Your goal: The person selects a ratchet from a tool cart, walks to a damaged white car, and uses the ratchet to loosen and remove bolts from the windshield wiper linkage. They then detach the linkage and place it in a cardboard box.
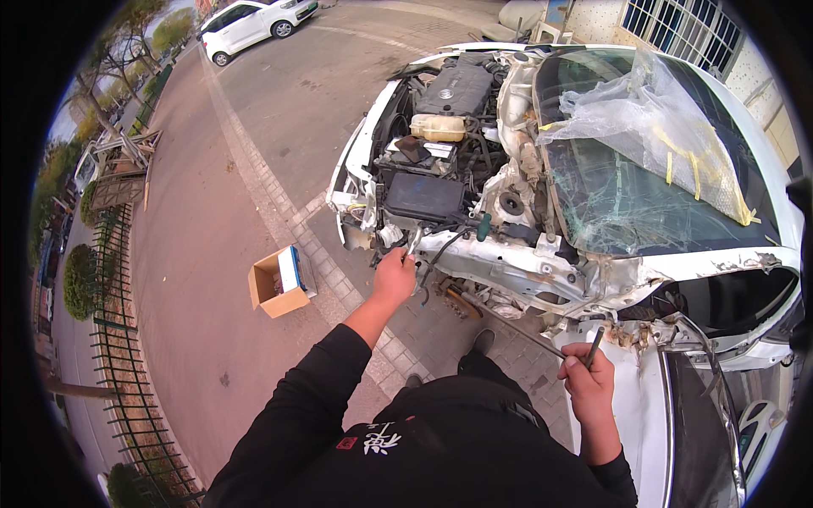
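My left hand (395, 276) is closed around a short silver metal tool (414, 240), at the front corner of the stripped white car (517, 258). The tool's exact kind is hard to make out. Lower right, my right hand (588, 378) grips a dark metal bar (595, 345), one end standing up past the thumb. A long thin metal rod (529, 336) slants from under the fender towards this hand; whether it joins the bar cannot be told. Between the hands, a green-handled tool (483, 226) rests on the engine bay's edge.
Bubble wrap (648, 123) covers part of the cracked windscreen (611, 207). A detached white door (637, 415) stands beside my right arm. An opened cardboard box (284, 284) sits on the paving to my left. A brake disc (461, 303) shows below the fender. Farther off is a parked white car (254, 27).
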`<state>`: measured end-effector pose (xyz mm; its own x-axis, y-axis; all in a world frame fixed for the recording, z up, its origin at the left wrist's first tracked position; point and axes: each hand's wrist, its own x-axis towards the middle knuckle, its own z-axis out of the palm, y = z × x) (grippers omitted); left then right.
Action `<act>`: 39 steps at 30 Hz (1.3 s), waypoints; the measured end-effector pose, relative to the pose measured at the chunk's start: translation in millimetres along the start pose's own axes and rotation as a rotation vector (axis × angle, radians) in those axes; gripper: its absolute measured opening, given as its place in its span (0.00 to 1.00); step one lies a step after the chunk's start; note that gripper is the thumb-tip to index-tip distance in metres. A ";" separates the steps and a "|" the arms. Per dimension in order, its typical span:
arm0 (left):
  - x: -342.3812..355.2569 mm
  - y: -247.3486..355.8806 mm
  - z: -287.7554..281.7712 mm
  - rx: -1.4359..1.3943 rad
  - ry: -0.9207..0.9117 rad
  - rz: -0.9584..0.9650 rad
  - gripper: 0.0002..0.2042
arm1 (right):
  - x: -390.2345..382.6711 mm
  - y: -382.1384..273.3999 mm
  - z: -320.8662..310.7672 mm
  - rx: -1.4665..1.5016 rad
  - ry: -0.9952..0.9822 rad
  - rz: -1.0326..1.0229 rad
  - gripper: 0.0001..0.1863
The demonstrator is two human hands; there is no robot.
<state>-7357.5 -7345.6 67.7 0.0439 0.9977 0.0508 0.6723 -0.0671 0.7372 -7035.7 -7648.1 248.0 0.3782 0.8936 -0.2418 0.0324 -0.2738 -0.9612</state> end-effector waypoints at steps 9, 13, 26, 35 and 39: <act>222.9 10.7 99.9 0.324 -0.100 -0.248 0.15 | 223.9 -64.9 -51.5 -0.176 -0.019 -0.201 0.11; 251.3 6.1 127.0 0.462 -0.072 -0.155 0.12 | 278.5 -81.9 -60.5 -0.259 0.019 -0.147 0.11; 291.7 -0.6 124.4 0.431 -0.102 0.121 0.23 | 357.7 -99.6 -20.8 -0.391 0.276 -0.032 0.11; 297.8 -8.7 123.6 0.368 -0.161 0.140 0.18 | 440.1 -156.0 -0.3 -0.676 0.238 -0.248 0.11; 266.3 -8.2 113.5 0.437 -0.171 0.143 0.19 | 455.0 -158.8 9.3 -0.686 0.217 -0.281 0.12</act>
<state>-7267.4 -7079.1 -1.2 0.2544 0.9671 -0.0079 0.8964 -0.2327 0.3771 -6877.4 -7194.7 289.5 0.4420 0.8916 0.0988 0.6933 -0.2697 -0.6683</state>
